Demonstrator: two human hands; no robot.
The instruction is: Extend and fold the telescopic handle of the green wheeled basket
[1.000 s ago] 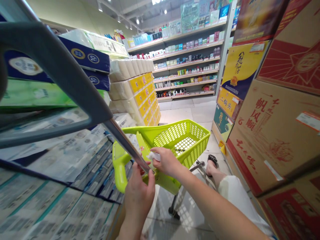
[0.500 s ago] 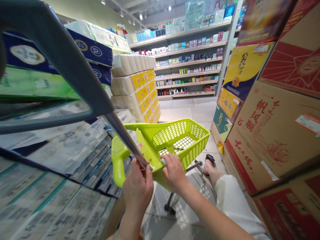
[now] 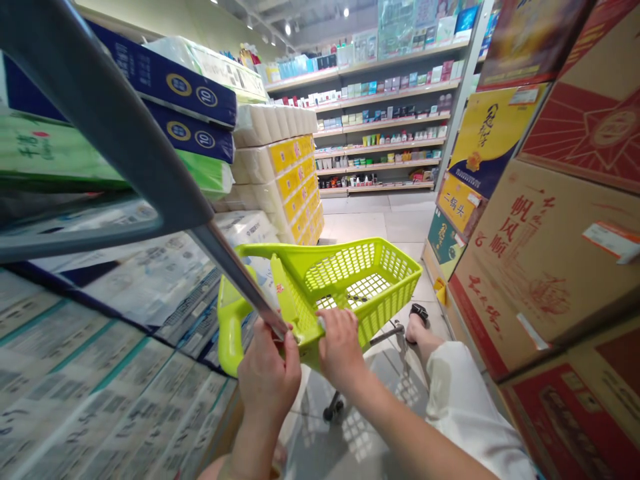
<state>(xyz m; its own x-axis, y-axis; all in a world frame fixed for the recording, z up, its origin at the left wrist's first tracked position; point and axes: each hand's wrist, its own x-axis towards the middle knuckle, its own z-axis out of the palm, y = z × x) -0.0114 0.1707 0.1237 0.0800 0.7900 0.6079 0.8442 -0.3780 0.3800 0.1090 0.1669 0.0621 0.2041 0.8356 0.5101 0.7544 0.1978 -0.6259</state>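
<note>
My left hand is closed around the lower end of a metal pole, just beside the rim of a lime-green shopping cart. A large dark grey loop handle tops the pole and crosses the upper left, close to the camera. My right hand has its fingers curled over the cart's near rim, a small pale patch showing by its index finger. The cart's mesh basket opens away from me; its floor shows through the lattice. Below, a dark caster is visible.
Packaged tissue and other wrapped packs are stacked on the left. Cartons line the right side. Shelves of small goods stand across the aisle's far end. My sandalled foot is beside the cart on the tiled floor.
The pole, its handle and both hands have shifted slightly left in view. The cart has barely moved. Both hands keep their hold.
</note>
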